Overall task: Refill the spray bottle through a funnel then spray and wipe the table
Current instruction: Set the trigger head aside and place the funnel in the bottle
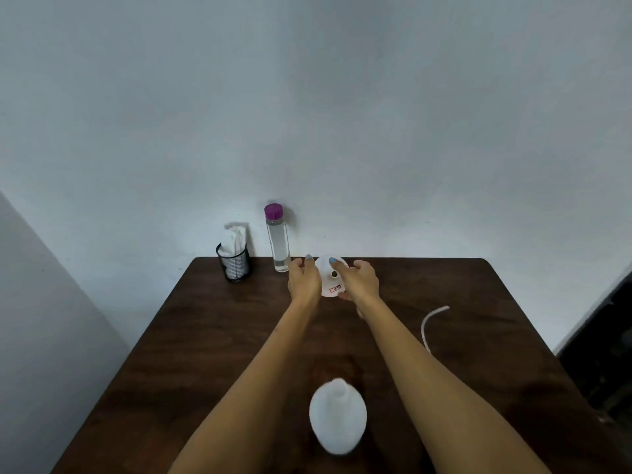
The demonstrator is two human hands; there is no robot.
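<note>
Funnel (331, 280) taken up at the far edge of the counter (205, 336), beside the clear refill bottle (277, 242).

Right hand (362, 278) curls round the white funnel's rim, one finger laid over its bowl; left hand (302, 278) rests against its other side, fingers loosely bent. Thin plastic, probably light and stiff but smooth: best held at the wide rim, spout left free. Spray bottle (338, 417) stands open-necked near the counter's front edge, well apart from the funnel.
</note>
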